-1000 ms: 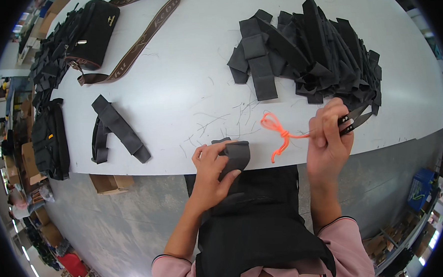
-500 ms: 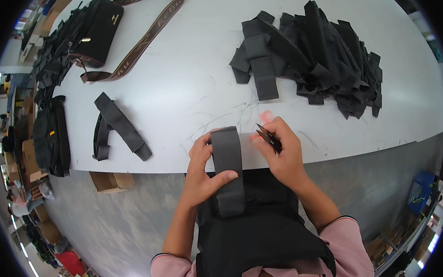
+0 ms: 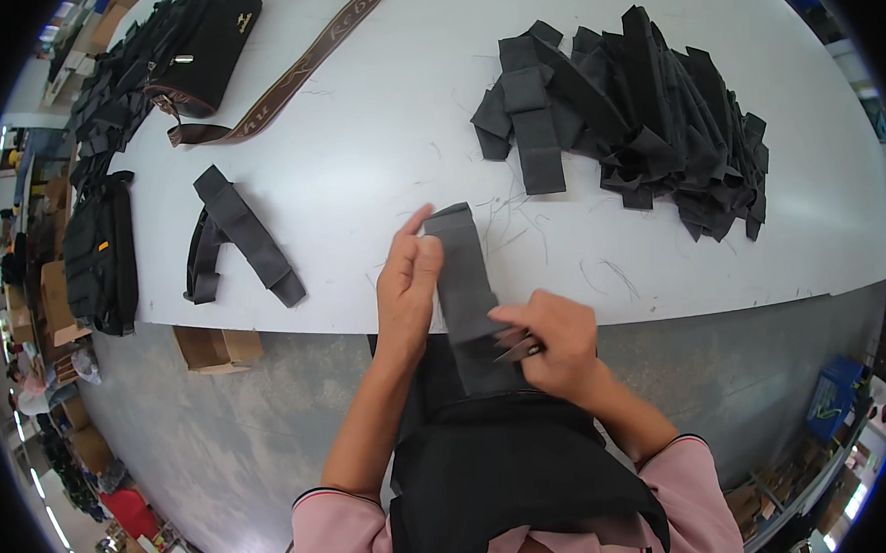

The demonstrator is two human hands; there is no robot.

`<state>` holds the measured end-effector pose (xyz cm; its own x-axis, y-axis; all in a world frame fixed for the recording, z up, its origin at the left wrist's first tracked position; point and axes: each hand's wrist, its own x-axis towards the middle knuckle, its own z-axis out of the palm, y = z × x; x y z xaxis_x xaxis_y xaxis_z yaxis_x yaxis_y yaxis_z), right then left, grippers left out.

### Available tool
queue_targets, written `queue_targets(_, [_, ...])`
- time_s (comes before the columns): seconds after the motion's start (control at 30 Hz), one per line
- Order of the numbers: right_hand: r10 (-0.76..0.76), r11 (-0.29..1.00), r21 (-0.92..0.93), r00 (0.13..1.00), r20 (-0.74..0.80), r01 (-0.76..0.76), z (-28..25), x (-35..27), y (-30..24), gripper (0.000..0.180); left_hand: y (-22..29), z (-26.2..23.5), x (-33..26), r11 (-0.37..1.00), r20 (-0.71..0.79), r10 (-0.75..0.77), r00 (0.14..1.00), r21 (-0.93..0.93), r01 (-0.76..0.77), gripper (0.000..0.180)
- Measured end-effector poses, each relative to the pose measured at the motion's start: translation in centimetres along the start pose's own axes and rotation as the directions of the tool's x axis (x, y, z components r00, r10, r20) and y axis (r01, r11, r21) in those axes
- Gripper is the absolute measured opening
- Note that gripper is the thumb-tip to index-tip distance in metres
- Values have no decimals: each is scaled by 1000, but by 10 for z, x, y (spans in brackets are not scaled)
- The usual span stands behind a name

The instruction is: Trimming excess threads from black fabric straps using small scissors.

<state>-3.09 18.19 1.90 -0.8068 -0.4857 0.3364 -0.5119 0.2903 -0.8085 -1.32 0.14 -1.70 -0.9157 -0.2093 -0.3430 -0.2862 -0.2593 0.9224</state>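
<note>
Folded grey strap [image 3: 244, 239] lay at left on the white table [image 3: 375, 130], left hand [image 3: 408, 278] pinched the upright grey fabric strip [image 3: 463, 275] at the table's near edge, right hand [image 3: 557, 341] closed around small snips [image 3: 519, 350] against its lower end, black strap pile [image 3: 644, 106] heaped at right.

White worktable [image 3: 374, 110] over grey concrete floor [image 3: 221, 438]

Two hands [image 3: 408, 278], one strap [image 3: 463, 275], one bag [image 3: 200, 34]

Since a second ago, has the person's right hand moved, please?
Yes. The right hand came down from above the table to just below its near edge, pressing on the grey strap.
</note>
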Motion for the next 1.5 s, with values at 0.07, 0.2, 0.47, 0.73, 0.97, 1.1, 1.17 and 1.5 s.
queue_targets(0.07, [29,997,73,995,-96,-22,-1,8,-4,25,-6,-6,-7,968,-169,220,961,158,-194,24])
queue_targets(0.2, [345,848,364,922,174,-386,-3,9,5,11,26,6,-39,925,-53,334,941,213,-316,50])
queue_targets(0.47, [569,162,669,622,538,-726,5,22,17,13,20,9,-50,979,12,-2,1000,202,-1,22])
queue_targets(0.73, [322,937,203,929,-185,-285,0,-2,13,22,25,9,-43,993,-58,-116,992,-22,115,16])
queue_targets(0.97, [-17,994,-108,992,-122,3,3,14,14,34,29,10,-41,990,-43,-134,990,24,136,17])
queue_targets(1.1, [-146,963,-246,981,-131,111,8,16,15,33,29,10,-43,988,-45,-154,987,-18,154,18])
queue_targets(1.17, [-125,962,-257,984,-125,89,8,13,15,32,30,10,-42,988,-36,-149,988,-49,147,17])
queue_targets(1.5, [-22,985,-171,990,-137,-2,5,10,10,30,31,11,-43,988,-29,-146,989,-58,145,17])
